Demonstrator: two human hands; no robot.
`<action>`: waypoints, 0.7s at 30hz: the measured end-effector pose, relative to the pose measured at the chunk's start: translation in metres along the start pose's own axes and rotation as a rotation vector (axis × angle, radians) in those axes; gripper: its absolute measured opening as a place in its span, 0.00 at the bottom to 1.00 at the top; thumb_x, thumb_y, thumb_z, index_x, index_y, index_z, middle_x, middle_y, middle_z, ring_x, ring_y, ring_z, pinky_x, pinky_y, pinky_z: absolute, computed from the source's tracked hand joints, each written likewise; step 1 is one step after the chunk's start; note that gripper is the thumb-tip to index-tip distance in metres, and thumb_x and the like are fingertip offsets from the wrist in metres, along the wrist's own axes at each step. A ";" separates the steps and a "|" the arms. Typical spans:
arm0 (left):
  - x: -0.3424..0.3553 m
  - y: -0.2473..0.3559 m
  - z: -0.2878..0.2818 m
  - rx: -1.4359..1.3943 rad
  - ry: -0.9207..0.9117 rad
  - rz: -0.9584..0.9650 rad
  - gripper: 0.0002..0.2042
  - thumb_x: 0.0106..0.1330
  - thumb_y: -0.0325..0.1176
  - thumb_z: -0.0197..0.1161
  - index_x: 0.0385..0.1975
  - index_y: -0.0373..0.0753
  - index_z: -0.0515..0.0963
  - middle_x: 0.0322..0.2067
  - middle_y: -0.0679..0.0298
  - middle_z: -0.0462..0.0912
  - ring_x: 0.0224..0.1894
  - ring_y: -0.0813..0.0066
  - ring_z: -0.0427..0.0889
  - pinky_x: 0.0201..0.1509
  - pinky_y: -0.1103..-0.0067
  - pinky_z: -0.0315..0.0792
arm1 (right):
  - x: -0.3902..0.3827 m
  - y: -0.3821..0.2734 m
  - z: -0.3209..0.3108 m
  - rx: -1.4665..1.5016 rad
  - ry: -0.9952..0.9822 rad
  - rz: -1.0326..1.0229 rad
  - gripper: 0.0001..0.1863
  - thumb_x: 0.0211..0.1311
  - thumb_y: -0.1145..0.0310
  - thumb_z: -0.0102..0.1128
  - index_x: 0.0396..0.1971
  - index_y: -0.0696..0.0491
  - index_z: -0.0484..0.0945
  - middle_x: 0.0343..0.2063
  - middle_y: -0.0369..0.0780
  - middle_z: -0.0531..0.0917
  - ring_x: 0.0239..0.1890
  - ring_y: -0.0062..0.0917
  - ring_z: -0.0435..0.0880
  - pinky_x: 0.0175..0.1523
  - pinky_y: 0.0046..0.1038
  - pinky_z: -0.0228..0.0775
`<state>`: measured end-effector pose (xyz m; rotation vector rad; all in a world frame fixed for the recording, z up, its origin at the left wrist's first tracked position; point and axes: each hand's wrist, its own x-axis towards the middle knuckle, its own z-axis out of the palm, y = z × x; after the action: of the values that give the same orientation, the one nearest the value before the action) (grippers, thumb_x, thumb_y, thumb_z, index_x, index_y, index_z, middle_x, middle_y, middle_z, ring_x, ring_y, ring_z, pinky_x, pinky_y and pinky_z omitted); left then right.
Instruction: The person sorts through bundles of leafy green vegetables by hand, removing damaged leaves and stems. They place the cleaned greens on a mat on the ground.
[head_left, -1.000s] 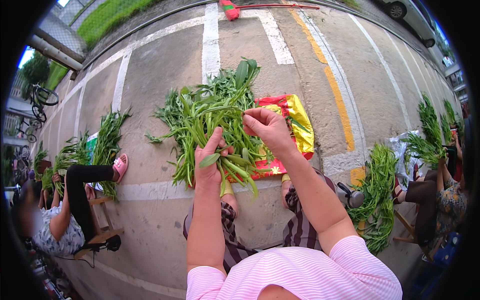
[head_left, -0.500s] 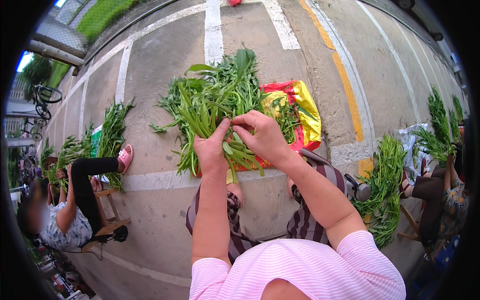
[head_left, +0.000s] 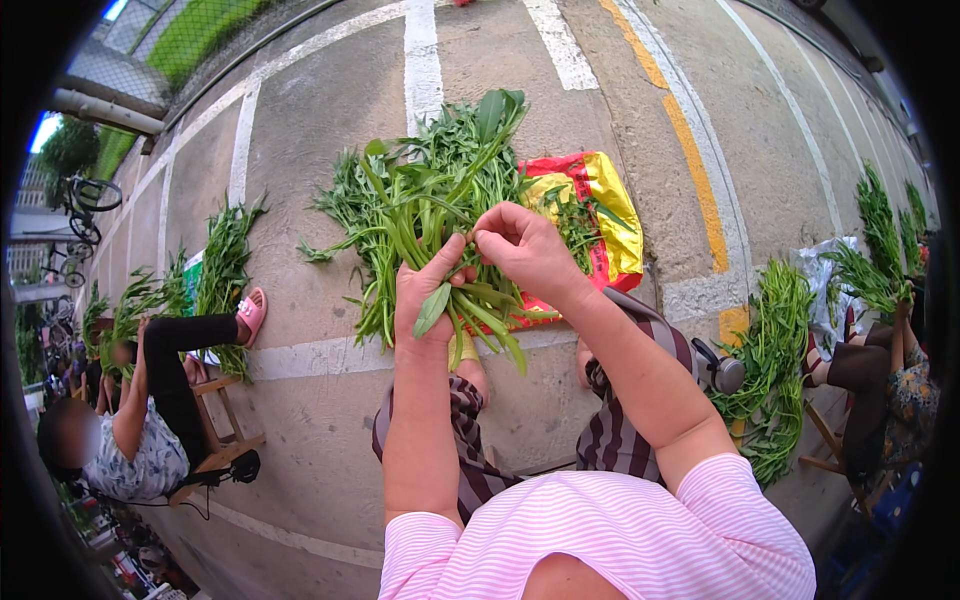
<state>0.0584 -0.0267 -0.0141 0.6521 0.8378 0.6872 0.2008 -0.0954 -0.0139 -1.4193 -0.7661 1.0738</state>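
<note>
My left hand point(head_left: 428, 295) is closed around a bunch of water spinach point(head_left: 408, 222), its thumb pointing up along the stems. Cut stem ends and one loose leaf stick out below that palm. Close beside the left thumb, my right hand point(head_left: 530, 252) is bent into a pinch at the edge of the bunch; what lies between its fingertips is too small to make out. Beneath and beyond the hands spreads a pile of water spinach point(head_left: 345, 190) on the ground. A red and yellow plastic sheet or bag point(head_left: 615, 215) lies to its right, with leafy scraps on it.
A person point(head_left: 135, 450) sits on a wooden stool at the left with greens beside them. Another person point(head_left: 880, 380) sits at the right near a heap of greens point(head_left: 775, 330). A lidded metal flask point(head_left: 728, 373) is by my right knee. Painted lines mark the pavement.
My right hand has turned slightly and its fingers have curled in tighter beside the left thumb. The held bunch has tilted a little to the right, and a leaf now hangs over the left wrist.
</note>
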 end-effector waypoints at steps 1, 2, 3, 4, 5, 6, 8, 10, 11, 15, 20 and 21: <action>0.000 0.001 -0.001 -0.019 -0.009 -0.024 0.07 0.65 0.29 0.68 0.39 0.35 0.81 0.22 0.69 0.79 0.20 0.83 0.74 0.25 0.85 0.72 | 0.000 0.000 -0.001 0.074 -0.008 0.041 0.05 0.64 0.70 0.58 0.35 0.56 0.79 0.30 0.32 0.82 0.32 0.14 0.81 0.40 0.20 0.76; -0.001 0.002 -0.001 -0.039 -0.018 -0.049 0.06 0.65 0.27 0.68 0.39 0.36 0.80 0.27 0.67 0.82 0.20 0.83 0.75 0.24 0.86 0.72 | 0.000 -0.001 -0.001 0.147 -0.016 0.083 0.06 0.63 0.70 0.58 0.35 0.57 0.79 0.30 0.33 0.83 0.31 0.15 0.81 0.39 0.20 0.76; -0.002 0.003 -0.001 -0.059 -0.026 -0.073 0.07 0.64 0.26 0.68 0.39 0.37 0.79 0.31 0.65 0.85 0.20 0.84 0.75 0.24 0.86 0.72 | 0.000 -0.003 -0.001 0.221 -0.024 0.125 0.07 0.62 0.69 0.57 0.36 0.57 0.79 0.29 0.34 0.83 0.30 0.16 0.81 0.38 0.21 0.77; -0.004 0.004 0.000 -0.037 -0.055 -0.074 0.07 0.64 0.26 0.68 0.40 0.37 0.79 0.31 0.65 0.85 0.20 0.84 0.75 0.24 0.86 0.72 | 0.000 -0.004 -0.004 0.276 -0.039 0.183 0.07 0.64 0.69 0.57 0.37 0.56 0.78 0.30 0.33 0.83 0.31 0.15 0.81 0.39 0.21 0.77; -0.006 0.007 0.001 -0.015 -0.083 -0.073 0.07 0.64 0.26 0.68 0.40 0.37 0.79 0.31 0.65 0.84 0.20 0.84 0.75 0.24 0.86 0.72 | 0.000 -0.006 -0.007 0.331 -0.055 0.240 0.07 0.65 0.69 0.57 0.38 0.56 0.78 0.31 0.33 0.82 0.32 0.15 0.81 0.40 0.20 0.77; -0.007 0.008 0.000 0.007 -0.111 -0.072 0.08 0.64 0.26 0.68 0.40 0.38 0.79 0.31 0.65 0.84 0.20 0.84 0.76 0.24 0.86 0.72 | 0.000 -0.008 -0.010 0.387 -0.072 0.298 0.07 0.66 0.68 0.57 0.40 0.55 0.78 0.33 0.32 0.82 0.33 0.14 0.81 0.41 0.20 0.78; -0.007 0.005 -0.001 0.029 -0.110 -0.040 0.08 0.65 0.27 0.68 0.42 0.38 0.79 0.33 0.64 0.85 0.21 0.84 0.76 0.26 0.86 0.73 | 0.000 -0.014 -0.012 0.355 -0.004 0.275 0.09 0.67 0.67 0.58 0.42 0.56 0.77 0.33 0.33 0.82 0.32 0.14 0.82 0.41 0.20 0.78; -0.008 0.005 0.000 0.048 -0.090 -0.012 0.09 0.66 0.28 0.67 0.43 0.39 0.79 0.35 0.62 0.86 0.21 0.84 0.76 0.27 0.85 0.75 | 0.003 -0.009 -0.015 0.258 0.075 0.168 0.11 0.71 0.65 0.58 0.44 0.57 0.78 0.33 0.34 0.82 0.32 0.14 0.82 0.40 0.19 0.78; -0.009 0.006 0.003 0.056 -0.070 0.000 0.09 0.66 0.29 0.67 0.44 0.39 0.79 0.37 0.61 0.86 0.21 0.84 0.76 0.28 0.85 0.76 | 0.006 -0.006 -0.018 0.209 0.110 0.112 0.11 0.71 0.65 0.57 0.43 0.58 0.78 0.32 0.35 0.83 0.32 0.15 0.82 0.39 0.19 0.78; -0.011 0.013 0.009 0.011 -0.070 0.041 0.10 0.69 0.34 0.65 0.46 0.39 0.79 0.42 0.57 0.86 0.21 0.84 0.76 0.32 0.82 0.79 | 0.013 -0.003 -0.031 -0.008 0.251 -0.080 0.12 0.71 0.65 0.57 0.39 0.60 0.80 0.26 0.35 0.84 0.28 0.15 0.82 0.33 0.21 0.75; -0.010 0.015 0.004 0.015 -0.032 0.071 0.10 0.70 0.37 0.64 0.45 0.39 0.78 0.41 0.57 0.86 0.21 0.83 0.75 0.33 0.80 0.79 | 0.012 -0.009 -0.055 -0.486 0.381 -0.125 0.14 0.69 0.60 0.58 0.32 0.56 0.82 0.22 0.40 0.84 0.24 0.29 0.83 0.31 0.32 0.73; -0.010 0.015 0.003 0.025 -0.027 0.081 0.10 0.70 0.37 0.63 0.45 0.39 0.78 0.40 0.58 0.86 0.20 0.83 0.75 0.33 0.80 0.79 | 0.011 -0.011 -0.058 -0.596 0.406 -0.129 0.14 0.69 0.59 0.58 0.32 0.56 0.82 0.22 0.41 0.84 0.24 0.33 0.84 0.32 0.34 0.73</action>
<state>0.0523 -0.0259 0.0029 0.7195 0.7991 0.7409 0.2600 -0.1059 -0.0083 -1.9783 -0.8991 0.4362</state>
